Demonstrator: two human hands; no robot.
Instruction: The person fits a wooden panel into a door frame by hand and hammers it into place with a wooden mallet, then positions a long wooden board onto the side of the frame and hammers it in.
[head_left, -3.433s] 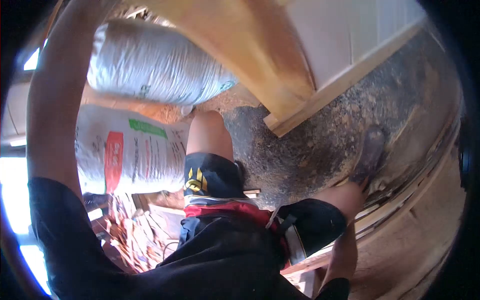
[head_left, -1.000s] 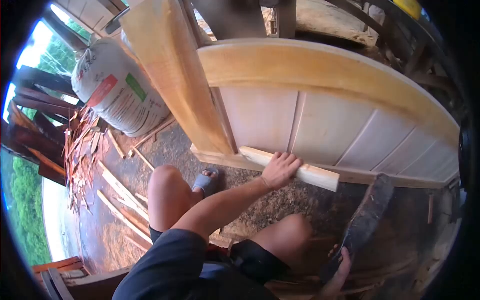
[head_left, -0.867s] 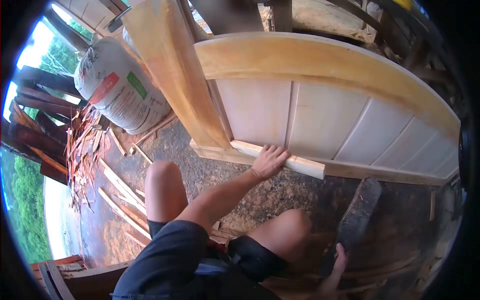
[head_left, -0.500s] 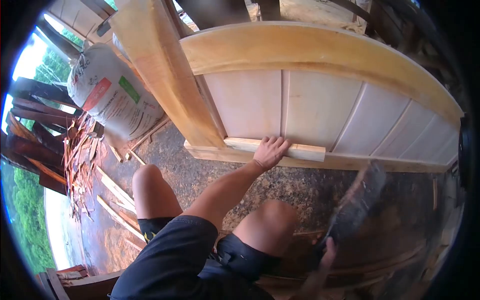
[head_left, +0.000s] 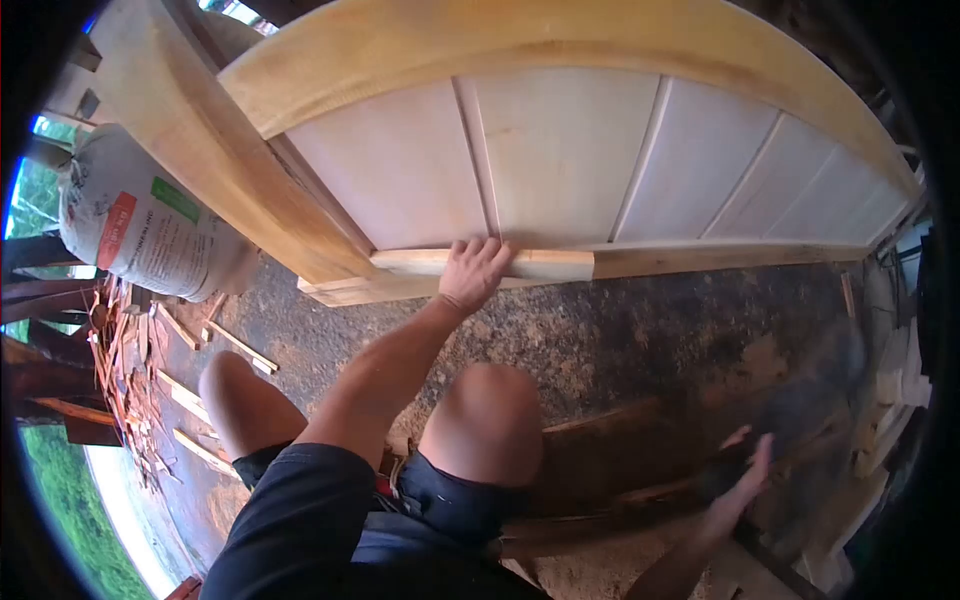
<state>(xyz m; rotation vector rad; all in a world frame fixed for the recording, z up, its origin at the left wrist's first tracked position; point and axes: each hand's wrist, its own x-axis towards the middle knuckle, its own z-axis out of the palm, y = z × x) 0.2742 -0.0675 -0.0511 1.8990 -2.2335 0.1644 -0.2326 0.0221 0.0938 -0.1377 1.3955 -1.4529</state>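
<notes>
My left hand presses down with curled fingers over a short pale wood strip. The strip lies along the bottom rail of a large wooden panel with pale boards. At the lower right, my right hand is blurred, its thumb and a finger around a dark tool. Motion smears this tool, so its exact kind cannot be made out. It is apart from the panel.
A curved top rail and a thick slanted post frame the panel. To the left stand a full white sack and a heap of wood scraps. Loose sticks lie on the dirty floor.
My view has shifted right, so the panel sits farther left and higher. My right hand has swung the dark tool away from the panel to the lower right. My left hand stays on the strip.
</notes>
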